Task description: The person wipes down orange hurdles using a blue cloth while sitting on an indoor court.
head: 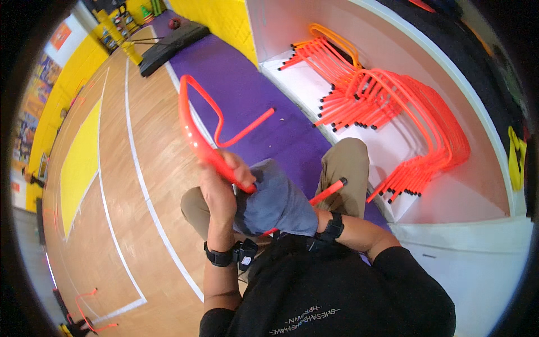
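Note:
My left hand (221, 185) grips an orange-red plastic training hurdle (189, 122) near one end of its tube. The hurdle's bent frame rises towards the upper left, and a leg with a black end cap points right. A blue-grey cloth (273, 202) covers my right hand, whose fingers are hidden beneath it; the cloth lies against the tube beside my left hand. Another piece of orange-red tube (330, 191) with a black cap shows behind the cloth, over my right knee.
Many orange-red hurdles (446, 126) stand nested on a white ledge (294, 80) at the right. A black padded base (172, 44) with a yellow post stands ahead, near a ball (174, 23). More hurdle tubing (84, 314) shows at lower left, on the wooden court floor (168, 168).

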Available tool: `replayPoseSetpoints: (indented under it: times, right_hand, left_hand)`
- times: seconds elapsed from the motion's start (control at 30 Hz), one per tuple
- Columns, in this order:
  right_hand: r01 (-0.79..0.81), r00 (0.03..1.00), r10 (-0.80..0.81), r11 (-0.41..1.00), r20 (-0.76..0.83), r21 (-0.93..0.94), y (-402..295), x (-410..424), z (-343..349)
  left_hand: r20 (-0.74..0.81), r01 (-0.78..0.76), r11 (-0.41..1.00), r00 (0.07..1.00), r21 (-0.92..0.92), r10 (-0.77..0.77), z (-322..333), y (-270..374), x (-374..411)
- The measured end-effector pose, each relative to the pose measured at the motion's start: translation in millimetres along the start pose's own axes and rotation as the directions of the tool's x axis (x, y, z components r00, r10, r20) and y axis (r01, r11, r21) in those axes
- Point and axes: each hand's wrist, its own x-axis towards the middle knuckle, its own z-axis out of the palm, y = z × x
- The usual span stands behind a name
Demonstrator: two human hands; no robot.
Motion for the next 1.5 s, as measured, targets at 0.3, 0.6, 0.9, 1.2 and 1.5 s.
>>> replayPoseSetpoints:
  times: [0.3,0.6,0.9,1.2,1.5]
  right_hand:
    - [0.132,0.986,-0.117,0.982,0.116,-0.136,-6,4,4]
    - [-0.282,0.958,0.279,0.899,0.058,0.334,-2,13,-2]
    - [-0.139,0.974,0.104,0.975,0.2,0.171,-28,31,-23]
    - [-0.235,0.961,0.276,0.861,-0.027,0.45,-2,32,-84]
    - [-0.009,0.826,0.517,0.415,-0.227,0.91,19,63,-127]
  left_hand:
    - [0.023,-0.22,0.954,0.975,0.202,0.22,-38,35,20]
    - [-0.097,-0.183,0.804,0.954,0.565,0.285,-66,-1,-37]
    - [0.259,-0.357,0.593,0.934,0.722,0.246,-91,-89,-84]
    - [0.644,-0.68,0.09,0.723,0.728,0.25,-120,-105,-38]
    - [0.774,-0.791,-0.041,0.586,0.611,0.238,-96,-68,8]
